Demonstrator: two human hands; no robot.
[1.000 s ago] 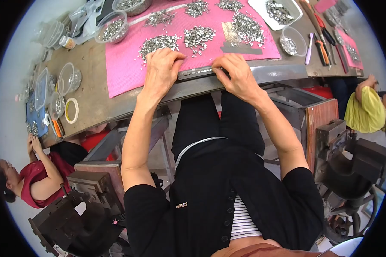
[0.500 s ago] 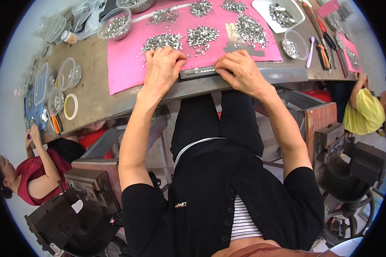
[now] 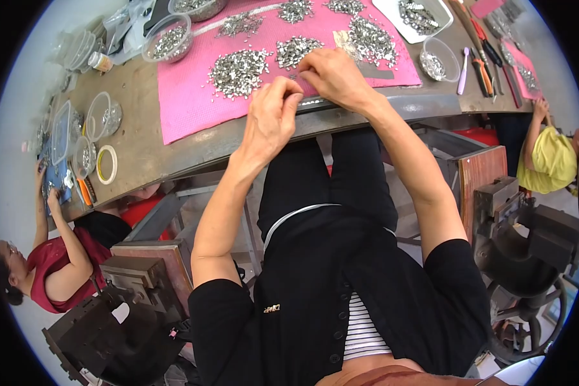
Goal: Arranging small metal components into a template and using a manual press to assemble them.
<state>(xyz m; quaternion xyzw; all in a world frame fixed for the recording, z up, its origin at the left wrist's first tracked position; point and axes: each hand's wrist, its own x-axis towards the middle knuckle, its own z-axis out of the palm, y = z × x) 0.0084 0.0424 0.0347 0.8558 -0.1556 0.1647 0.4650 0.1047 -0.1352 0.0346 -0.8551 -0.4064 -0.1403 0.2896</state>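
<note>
My left hand (image 3: pixel 274 117) is at the front edge of the bench, its fingers closed in a pinch by the left end of a narrow dark metal holder (image 3: pixel 314 103). What the pinch holds is hidden. Small shiny pieces sit in a row along this holder, partly covered by the hand. My right hand (image 3: pixel 333 76) is farther forward over the pink mat (image 3: pixel 193 109), fingers curled together just beside a pile of small silver metal pieces (image 3: pixel 296 51). Whatever its fingertips hold is too small to make out. Left of it lies a bigger pile of such pieces (image 3: pixel 238 72).
More silver pieces fill a round tub (image 3: pixel 168 40), a white tray (image 3: pixel 424 19) and a clear cup (image 3: pixel 435 65). Pliers (image 3: pixel 480 74) and a purple-handled tool (image 3: pixel 463 72) lie right. A tape roll (image 3: pixel 107 164) is left. Co-workers sit at both sides.
My right hand has left the holder's right end and moved forward and left to the piles. My left hand has shifted right and nearer, over the holder's left part.
</note>
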